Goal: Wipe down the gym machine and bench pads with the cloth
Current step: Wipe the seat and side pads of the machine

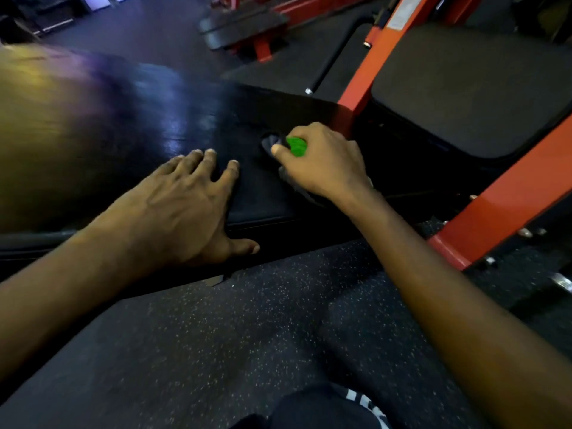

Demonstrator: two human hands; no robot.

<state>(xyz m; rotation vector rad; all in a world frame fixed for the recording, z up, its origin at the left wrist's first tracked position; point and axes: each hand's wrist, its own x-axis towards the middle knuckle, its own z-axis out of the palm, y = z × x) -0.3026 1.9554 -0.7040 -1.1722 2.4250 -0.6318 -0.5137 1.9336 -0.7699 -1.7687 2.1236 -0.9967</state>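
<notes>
**Wipe-down status**

The right hand (322,162) presses a dark grey cloth (270,143) onto the black padded bench surface (263,209), fingers curled round the cloth and a small green object (297,146). The left hand (185,209) rests flat beside it, fingers spread.

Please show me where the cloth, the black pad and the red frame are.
cloth (270,143): head view, grey fold beside the green part.
pad (266,209): head view, bare top near front edge.
frame (510,193): head view, middle of slanted red bar.
</notes>
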